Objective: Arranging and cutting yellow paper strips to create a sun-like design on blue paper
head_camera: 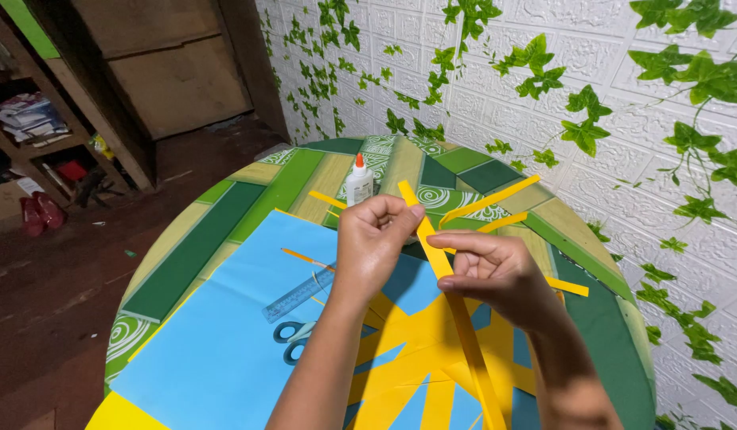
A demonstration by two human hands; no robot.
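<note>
Pinching yellow paper strip [440,259] w/ both hands, left [374,239], right [496,271]

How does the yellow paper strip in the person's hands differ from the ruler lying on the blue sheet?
The yellow paper strip is opaque yellow and held up off the table by both hands; the ruler is clear bluish and lies flat on the blue sheet, untouched. The strip looks longer. Both are long, narrow and straight-edged.
</note>
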